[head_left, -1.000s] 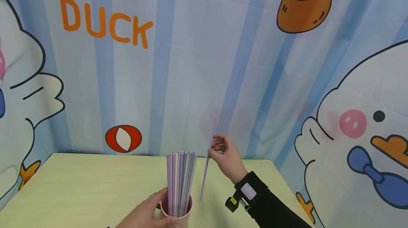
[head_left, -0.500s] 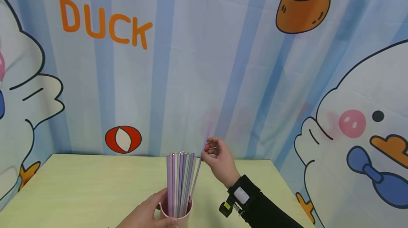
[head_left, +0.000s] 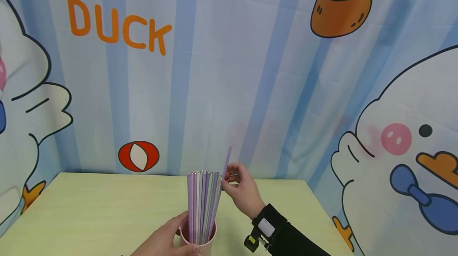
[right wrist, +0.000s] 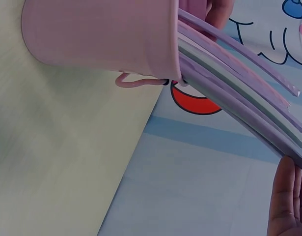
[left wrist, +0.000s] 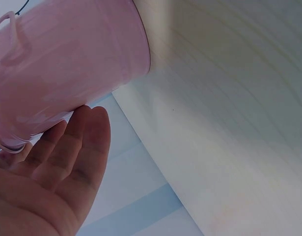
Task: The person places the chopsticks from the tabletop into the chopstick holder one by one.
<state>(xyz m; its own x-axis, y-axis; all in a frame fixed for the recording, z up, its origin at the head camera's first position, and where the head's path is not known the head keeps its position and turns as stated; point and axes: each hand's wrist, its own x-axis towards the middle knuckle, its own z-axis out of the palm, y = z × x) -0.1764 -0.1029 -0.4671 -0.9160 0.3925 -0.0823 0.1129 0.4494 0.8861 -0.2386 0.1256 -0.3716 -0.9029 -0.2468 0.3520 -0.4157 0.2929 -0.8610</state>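
A small pink pail [head_left: 206, 249] stands at the table's near edge, packed with a bundle of purple, pink and whitish drinking straws [head_left: 200, 208]. My left hand [head_left: 162, 237] grips the pail, thumb in front and fingers on its far side. In the left wrist view the fingertips touch the pink wall [left wrist: 77, 64]. My right hand [head_left: 244, 193] pinches one purple straw [head_left: 228, 160] between thumb and fingers. That straw leans along the bundle's right side, its top higher than the others and its lower part reaching into the pail.
The pale yellow table [head_left: 89, 208] spreads on both sides of the pail. Behind it hangs a blue striped curtain [head_left: 214, 89] with printed ducks and a red ball picture [head_left: 138, 156]. A pink handle [right wrist: 141, 81] hangs at the pail's side.
My right hand has moved left and down with the purple straw, bringing it from beside the pail into it. My left hand stays on the pail.
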